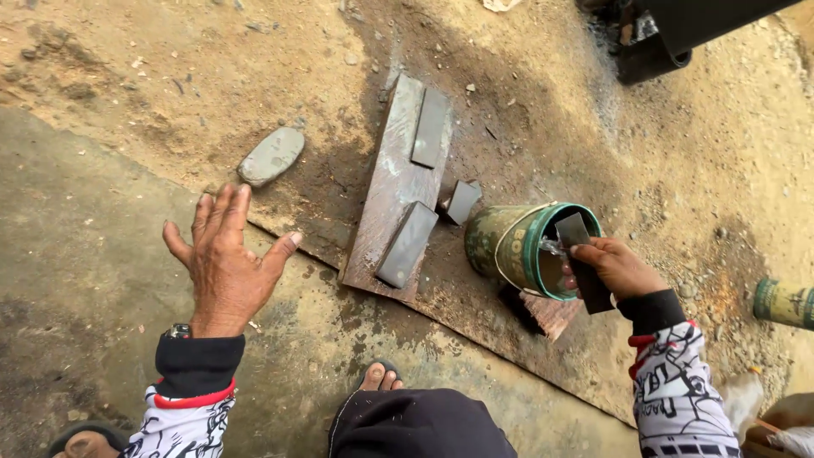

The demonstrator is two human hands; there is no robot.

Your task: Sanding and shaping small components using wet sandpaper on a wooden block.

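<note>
My left hand hovers open with fingers spread above the concrete slab, holding nothing, left of a wet wooden board. Two grey sharpening stones lie on that board, one far and one near. A smaller grey stone leans beside the board. My right hand grips a dark flat rectangular block and holds it at the mouth of a green tin can lying tilted on its side with water in it.
A flat oval stone rests on the sandy ground beyond my left hand. Another green can lies at the right edge. Dark metal machinery stands at the top right. My sandalled toes and knee show at the bottom.
</note>
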